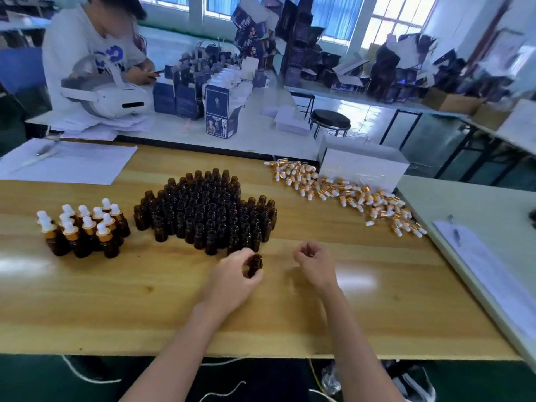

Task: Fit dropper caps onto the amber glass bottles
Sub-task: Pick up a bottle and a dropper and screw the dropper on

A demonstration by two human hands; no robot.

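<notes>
Amber glass bottles (206, 210), cylindrical and uncapped, stand clustered on the glossy wooden worktop (116, 300). Gold-collared, white-bulbed dropper caps (348, 192) lie heaped at far right. The left hand (232, 280) grips one smooth bottle (255, 265) just before the cluster. The right hand (314, 262), near it, has its fingers curled on nothing visible.

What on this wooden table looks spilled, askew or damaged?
Nothing looks damaged. The white-bulbed, gold-collared dropper caps lie scattered in a loose heap at the far right, while the uncapped amber glass bottles stand upright in a tight cluster.
</notes>
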